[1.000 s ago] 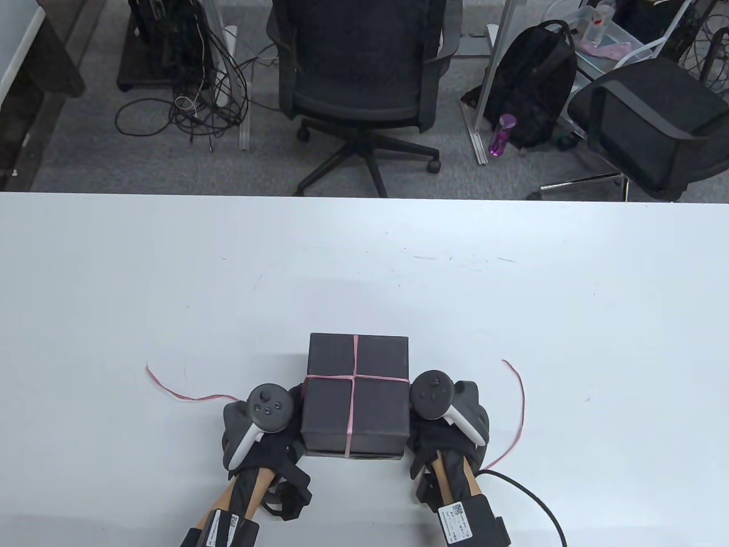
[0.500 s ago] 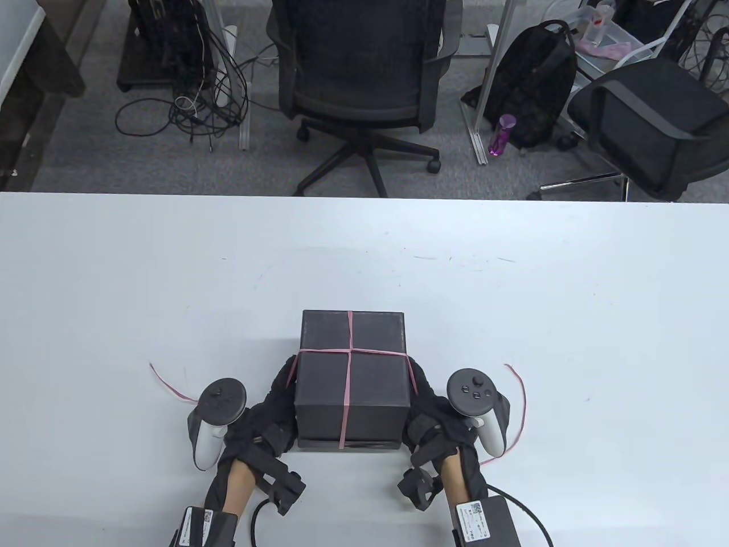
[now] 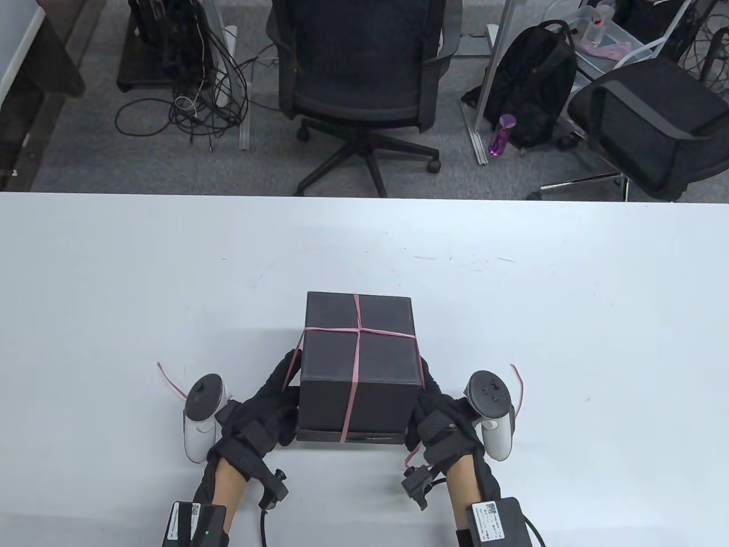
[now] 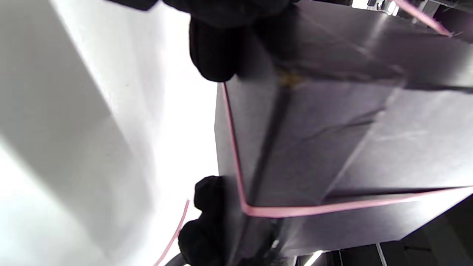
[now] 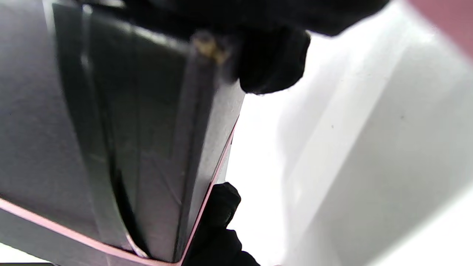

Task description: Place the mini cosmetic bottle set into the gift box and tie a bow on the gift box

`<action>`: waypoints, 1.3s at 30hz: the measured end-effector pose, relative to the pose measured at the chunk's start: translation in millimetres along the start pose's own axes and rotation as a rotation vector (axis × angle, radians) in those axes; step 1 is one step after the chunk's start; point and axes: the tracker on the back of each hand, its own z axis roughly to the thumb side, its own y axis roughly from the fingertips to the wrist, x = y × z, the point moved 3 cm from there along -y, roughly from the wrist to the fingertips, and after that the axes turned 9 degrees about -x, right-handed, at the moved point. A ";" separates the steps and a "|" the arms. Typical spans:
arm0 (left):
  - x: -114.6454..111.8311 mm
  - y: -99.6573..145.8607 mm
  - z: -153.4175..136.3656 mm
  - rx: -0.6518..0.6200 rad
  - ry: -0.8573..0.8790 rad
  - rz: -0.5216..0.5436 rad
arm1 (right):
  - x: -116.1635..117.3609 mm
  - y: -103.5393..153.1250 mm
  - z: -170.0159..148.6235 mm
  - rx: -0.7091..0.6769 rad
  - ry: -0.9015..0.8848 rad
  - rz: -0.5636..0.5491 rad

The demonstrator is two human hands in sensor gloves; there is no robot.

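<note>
1. Black square cardboard gift box (image 3: 357,364), lid on, sits at the near middle of the white table (image 3: 512,319).
2. Thin pink ribbon (image 3: 357,353) crosses over the lid; its loose ends trail on the table to either side.
3. Left hand (image 3: 267,404) grips the box's left side, fingers reaching along the wall.
4. Right hand (image 3: 438,410) grips the right side likewise.
5. Wrist views: gloved fingertips (image 4: 212,55) press against the box walls.
6. Whether the box is lifted off the table: cannot tell.
</note>
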 end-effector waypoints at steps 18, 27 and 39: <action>-16.6 -3.4 8.8 -0.034 -0.273 -0.015 | 4.1 -4.0 14.8 -0.138 -0.024 0.142; -13.7 -2.4 10.6 -0.036 -0.261 0.007 | 8.2 -5.5 26.2 -0.178 0.212 0.236; -11.4 -1.7 14.6 -0.046 -0.287 0.032 | 23.3 -0.2 46.4 -0.323 0.787 0.063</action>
